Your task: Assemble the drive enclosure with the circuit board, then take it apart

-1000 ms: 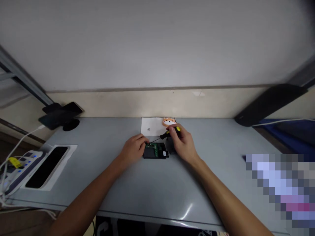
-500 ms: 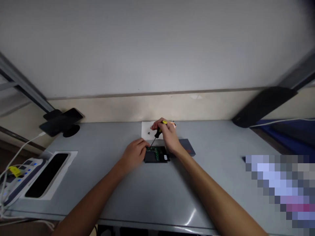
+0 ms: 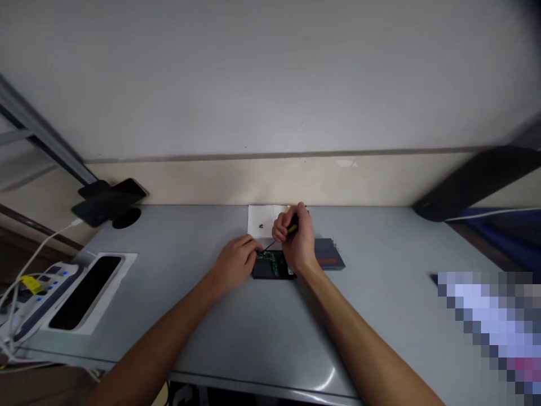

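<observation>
A black-and-yellow screwdriver [image 3: 292, 226] slants down to a flat-lying dark device [image 3: 264, 270] (green circuit board [image 3: 275, 264] exposed).

- ok so the right hand [image 3: 298, 239] is rolled at the wrist now, fingers curled round the screwdriver [image 3: 292, 228], hiding way more of its handle
- it also covers the right end of the circuit board [image 3: 275, 264], which a second ago is in plain sight
- dark box [image 3: 327, 252] right of the board: mostly blocked then, now showing its reddish strip
</observation>
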Available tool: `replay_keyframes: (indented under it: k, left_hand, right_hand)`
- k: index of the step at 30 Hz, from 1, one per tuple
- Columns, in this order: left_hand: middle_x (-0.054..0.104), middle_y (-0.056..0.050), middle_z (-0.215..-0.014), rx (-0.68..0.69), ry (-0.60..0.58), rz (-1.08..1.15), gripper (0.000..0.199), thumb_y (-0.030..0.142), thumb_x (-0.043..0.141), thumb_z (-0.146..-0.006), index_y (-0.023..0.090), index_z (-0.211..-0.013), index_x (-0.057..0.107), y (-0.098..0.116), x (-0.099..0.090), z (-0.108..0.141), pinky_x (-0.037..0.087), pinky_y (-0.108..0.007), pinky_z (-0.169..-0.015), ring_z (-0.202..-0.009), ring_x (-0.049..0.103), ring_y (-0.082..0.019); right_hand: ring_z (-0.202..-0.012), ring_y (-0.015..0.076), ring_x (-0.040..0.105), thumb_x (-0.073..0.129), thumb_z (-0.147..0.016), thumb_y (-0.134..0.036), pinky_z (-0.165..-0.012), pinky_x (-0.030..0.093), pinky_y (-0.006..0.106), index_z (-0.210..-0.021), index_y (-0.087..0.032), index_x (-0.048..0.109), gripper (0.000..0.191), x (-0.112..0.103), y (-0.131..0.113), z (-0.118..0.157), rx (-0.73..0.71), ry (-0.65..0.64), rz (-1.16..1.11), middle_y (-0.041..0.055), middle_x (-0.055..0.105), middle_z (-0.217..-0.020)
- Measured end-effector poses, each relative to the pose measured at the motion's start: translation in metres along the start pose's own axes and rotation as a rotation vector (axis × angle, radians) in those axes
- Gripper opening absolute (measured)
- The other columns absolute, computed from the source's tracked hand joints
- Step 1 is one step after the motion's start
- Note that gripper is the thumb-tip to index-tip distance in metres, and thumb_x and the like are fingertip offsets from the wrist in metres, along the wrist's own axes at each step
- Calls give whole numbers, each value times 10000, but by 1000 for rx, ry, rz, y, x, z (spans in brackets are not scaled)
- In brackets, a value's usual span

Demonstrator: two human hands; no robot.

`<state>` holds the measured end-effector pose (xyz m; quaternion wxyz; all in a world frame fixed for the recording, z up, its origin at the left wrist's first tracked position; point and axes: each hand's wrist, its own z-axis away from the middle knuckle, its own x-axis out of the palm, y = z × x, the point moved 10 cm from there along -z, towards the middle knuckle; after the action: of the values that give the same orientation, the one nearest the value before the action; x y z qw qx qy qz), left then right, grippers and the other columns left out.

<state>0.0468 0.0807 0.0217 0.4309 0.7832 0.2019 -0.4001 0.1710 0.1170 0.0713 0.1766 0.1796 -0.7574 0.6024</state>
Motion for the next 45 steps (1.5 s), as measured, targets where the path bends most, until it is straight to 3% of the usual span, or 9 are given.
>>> replay_keyframes:
  k: [6,15,24,30,35,45]
  left_hand:
    - [673,-35,-1009,-8,-9,13,300,61,450,-955,215,-1049,689,2,-1,-1,519,-313,-854,-937,645,-182]
    - [677,-35,-1022,-18,0,18,305,69,441,-957,216,-1035,696,-1,-1,-1,517,-314,-862,-942,644,-181]
    - [680,-35,-1028,-22,6,33,308,56,446,-945,217,-1029,694,-1,-2,-1,520,-319,-886,-964,649,-185]
    - [679,-36,-1035,-22,0,27,313,58,440,-950,218,-1038,694,-2,0,-1,522,-319,-877,-962,647,-187]
    - [675,-39,-1020,-20,-5,20,306,61,439,-948,211,-1030,693,-2,0,-1,518,-323,-871,-947,644,-189]
    - [667,-38,-1024,-16,-8,7,301,73,439,-959,213,-1042,693,-2,0,-1,509,-320,-879,-948,639,-187]
  right_hand:
    - [-439,103,264,484,-970,-537,-417,243,264,-611,-242,355,482,2,3,4,1,25,-34,-53,287,-525]
    - [-450,116,264,441,-966,-584,-420,271,268,-630,-254,347,481,-3,-1,3,-37,19,43,-58,275,-540]
    - [-450,113,250,496,-927,-473,-429,240,264,-606,-244,363,416,-6,3,4,34,64,-61,-51,286,-522]
    - [-441,110,258,436,-967,-550,-416,256,263,-635,-251,335,458,-6,1,2,-9,61,18,-59,279,-536]
    - [-453,121,331,468,-974,-606,-428,315,274,-682,-256,413,460,-9,8,1,13,78,35,-46,354,-541]
    - [-497,142,374,457,-967,-674,-491,350,299,-804,-261,559,455,1,7,0,60,-61,63,-35,384,-589]
